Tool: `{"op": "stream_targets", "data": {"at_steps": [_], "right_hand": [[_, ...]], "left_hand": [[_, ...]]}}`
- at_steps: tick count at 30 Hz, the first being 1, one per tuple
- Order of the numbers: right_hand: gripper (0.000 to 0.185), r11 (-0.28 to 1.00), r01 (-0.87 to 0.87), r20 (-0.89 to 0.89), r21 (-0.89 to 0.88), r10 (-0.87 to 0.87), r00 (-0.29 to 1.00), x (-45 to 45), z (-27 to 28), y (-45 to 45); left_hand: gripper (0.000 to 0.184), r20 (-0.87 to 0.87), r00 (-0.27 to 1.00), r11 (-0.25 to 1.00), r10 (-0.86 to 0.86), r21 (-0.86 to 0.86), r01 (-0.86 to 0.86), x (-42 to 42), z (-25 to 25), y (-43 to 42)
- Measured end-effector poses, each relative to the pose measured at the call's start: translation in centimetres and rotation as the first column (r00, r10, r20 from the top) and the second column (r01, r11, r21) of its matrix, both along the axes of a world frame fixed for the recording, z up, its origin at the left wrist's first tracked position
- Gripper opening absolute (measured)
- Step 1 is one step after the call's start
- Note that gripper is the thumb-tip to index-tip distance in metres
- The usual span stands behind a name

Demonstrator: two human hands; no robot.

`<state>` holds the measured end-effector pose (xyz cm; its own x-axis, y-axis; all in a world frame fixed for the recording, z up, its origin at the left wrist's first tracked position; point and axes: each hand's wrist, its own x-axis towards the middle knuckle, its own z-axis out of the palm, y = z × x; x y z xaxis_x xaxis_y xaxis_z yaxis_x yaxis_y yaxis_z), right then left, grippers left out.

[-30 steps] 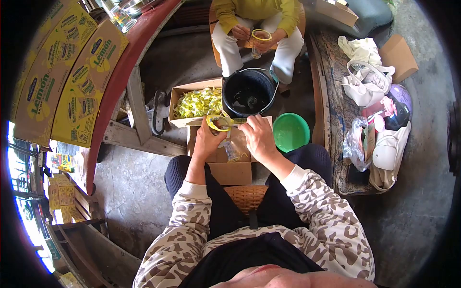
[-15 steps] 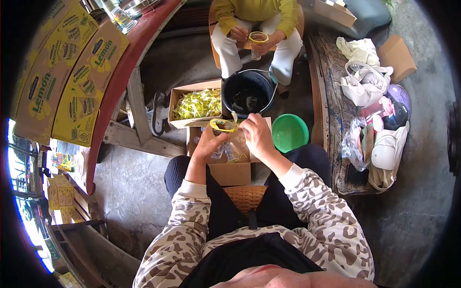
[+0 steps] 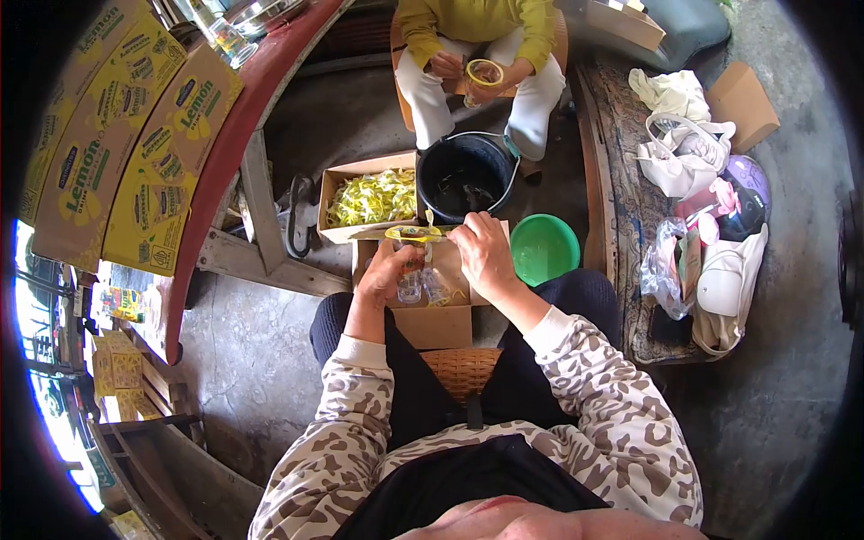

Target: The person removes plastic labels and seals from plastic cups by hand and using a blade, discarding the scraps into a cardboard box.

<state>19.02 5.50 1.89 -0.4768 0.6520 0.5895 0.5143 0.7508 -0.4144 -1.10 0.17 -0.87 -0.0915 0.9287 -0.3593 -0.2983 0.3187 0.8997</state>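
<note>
My left hand [image 3: 385, 272] is closed round a clear plastic cup with a yellow rim [image 3: 412, 233], over an open cardboard box [image 3: 438, 328]. At the right side of that rim, my right hand [image 3: 485, 256] pinches something small, its fingers pressed together; a yellow strip stands up beside them. Clear cups [image 3: 434, 286] lie inside the box below my hands. Behind it on the left, another box [image 3: 340, 230] holds many yellow strips [image 3: 372, 197]. A black bucket [image 3: 465, 176] with dark contents stands behind my hands, and a green basin [image 3: 544, 249] is to the right.
Opposite me sits a person in a yellow top [image 3: 477, 25], holding a yellow-rimmed cup [image 3: 484, 74]. Lemon cartons [image 3: 171, 153] stand on a red-edged table [image 3: 209, 171] at left. Bags and a cap [image 3: 723, 292] lie on the patterned bench [image 3: 635, 297] at right.
My left hand has turned and moved slightly down on the cup. My right hand's fingers have shifted slightly rightward from the rim. The other person's cup has tilted.
</note>
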Motion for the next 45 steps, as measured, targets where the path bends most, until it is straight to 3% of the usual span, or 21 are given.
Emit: {"op": "stream_targets", "data": {"at_steps": [1,3,5,6,9,11,16,18,19,21,28,30,31,33,34,37,39,42,44,45], "right_hand": [[0.013,1.000,0.000,-0.001,0.001,0.000,1.000,0.0,-0.4,0.1],[0.012,0.980,-0.030,-0.185,-0.199,-0.008,0.983,-0.1,-1.6,0.5],[0.012,0.954,-0.034,-0.240,-0.297,-0.040,0.970,-0.1,-2.6,0.8],[0.012,0.919,-0.046,-0.290,-0.392,-0.076,0.954,-0.1,-2.4,0.8],[0.011,0.918,-0.014,-0.273,-0.396,-0.103,0.956,0.3,-1.7,1.0],[0.010,0.918,-0.024,-0.283,-0.396,-0.097,0.954,0.3,-1.7,1.1],[0.011,0.983,0.041,-0.094,-0.177,-0.058,0.994,0.2,-0.8,0.4],[0.011,0.991,0.036,-0.040,-0.129,-0.042,0.998,0.2,-0.7,0.2],[0.011,0.996,0.030,0.013,-0.080,-0.029,0.999,0.2,-0.6,0.2],[0.011,0.999,0.021,0.022,-0.031,-0.020,1.000,0.1,-0.4,0.1],[0.011,0.996,0.018,0.050,0.090,-0.022,0.999,-0.2,0.0,-0.1],[0.010,0.996,0.017,0.054,0.086,-0.022,0.998,-0.2,-0.1,0.0],[0.010,0.996,0.019,0.056,0.082,-0.023,0.998,-0.1,-0.1,0.0],[0.010,0.998,0.029,0.046,0.053,-0.032,0.998,0.0,0.1,0.1],[0.010,0.999,0.040,0.035,0.026,-0.041,0.999,0.0,0.1,0.1],[0.011,0.998,0.040,-0.004,-0.042,-0.040,0.999,0.3,0.0,0.4],[0.010,0.998,0.025,-0.011,-0.050,-0.026,1.000,0.5,-0.1,0.6],[0.009,0.990,0.014,-0.032,-0.137,-0.018,0.999,0.9,-0.4,1.3],[0.008,0.978,0.038,-0.084,-0.204,-0.056,0.995,1.3,-0.3,1.9],[0.008,0.979,0.041,-0.090,-0.201,-0.060,0.994,1.6,0.1,2.2]], "left_hand": [[0.041,0.004,1.000,1.000,-0.009,0.012,0.009,-0.1,-0.1,0.0],[0.043,0.008,1.000,0.999,-0.020,0.027,0.020,-0.1,-0.3,0.2],[0.042,-0.320,0.946,0.988,-0.053,0.121,0.096,0.1,-0.3,0.6],[0.042,-0.321,0.946,0.988,-0.053,0.121,0.096,0.4,-0.2,0.6],[0.053,-0.682,0.698,0.950,0.218,0.313,0.009,1.1,0.1,0.6],[0.056,-0.729,0.647,0.949,0.224,0.313,0.024,1.0,0.4,0.5],[0.061,-0.834,0.491,0.954,0.252,0.300,0.019,0.6,-0.2,0.6],[0.066,-0.897,0.177,0.900,0.405,0.425,0.094,0.6,-0.2,0.5],[0.066,-0.897,0.179,0.901,0.404,0.424,0.093,0.6,-0.1,0.5],[0.069,-0.901,0.310,0.939,0.303,0.338,0.068,0.4,0.1,0.7],[0.069,-0.838,0.459,0.949,0.295,0.313,-0.038,1.0,0.3,0.7],[0.070,-0.755,0.620,0.966,0.215,0.257,-0.021,0.6,-0.2,0.8],[0.070,-0.755,0.620,0.966,0.214,0.256,-0.023,0.3,-0.5,0.9],[0.066,-0.618,0.783,0.992,0.074,0.125,0.004,-0.6,-1.3,1.2],[0.055,-0.578,0.815,0.997,0.051,0.082,-0.005,-0.9,-1.8,1.3],[0.050,-0.428,0.903,0.999,0.026,0.037,-0.012,-0.5,-1.0,1.1],[0.048,-0.430,0.902,1.000,0.027,0.021,-0.020,-0.7,-1.6,1.1],[0.051,-0.578,0.814,0.995,0.058,0.099,0.000,-0.6,-1.7,1.2],[0.057,-0.741,0.669,0.995,0.059,0.096,0.019,0.3,0.5,1.1],[0.057,-0.744,0.665,0.995,0.060,0.100,0.023,0.3,0.5,1.4]]}}
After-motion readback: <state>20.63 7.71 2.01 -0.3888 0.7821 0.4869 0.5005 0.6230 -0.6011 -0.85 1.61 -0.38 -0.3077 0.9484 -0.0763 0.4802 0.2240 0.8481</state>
